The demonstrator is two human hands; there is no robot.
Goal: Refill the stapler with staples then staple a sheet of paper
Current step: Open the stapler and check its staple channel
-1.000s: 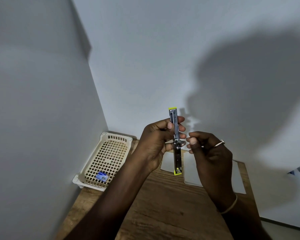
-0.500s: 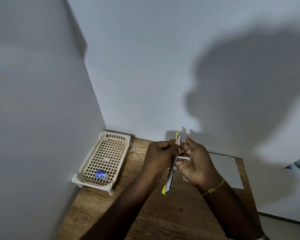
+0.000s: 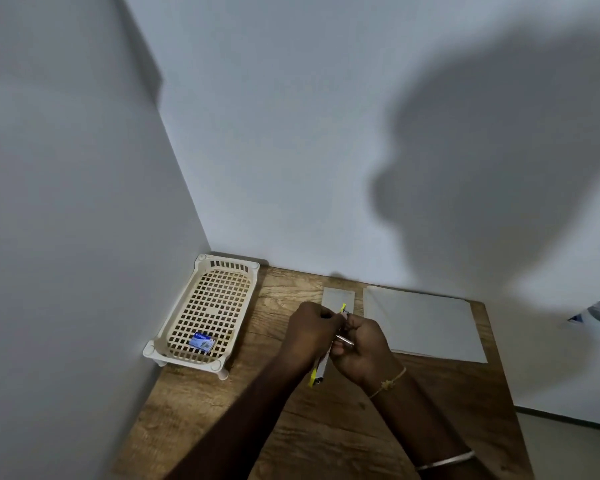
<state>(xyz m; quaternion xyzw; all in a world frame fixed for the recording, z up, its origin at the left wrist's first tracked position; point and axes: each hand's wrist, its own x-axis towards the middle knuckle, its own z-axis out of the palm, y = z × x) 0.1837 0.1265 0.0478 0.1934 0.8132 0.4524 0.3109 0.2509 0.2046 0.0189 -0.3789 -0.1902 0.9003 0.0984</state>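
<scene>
Staples look like the step in hand: your left hand (image 3: pixel 310 336) grips the stapler (image 3: pixel 320 370) low over the table (image 3: pixel 326 431) — your right hand (image 3: pixel 359 344) pinches a small metal piece (image 3: pixel 344 340) against it. Seat it squarely, then close; sheet of paper (image 3: pixel 426 323) lies just right.
</scene>
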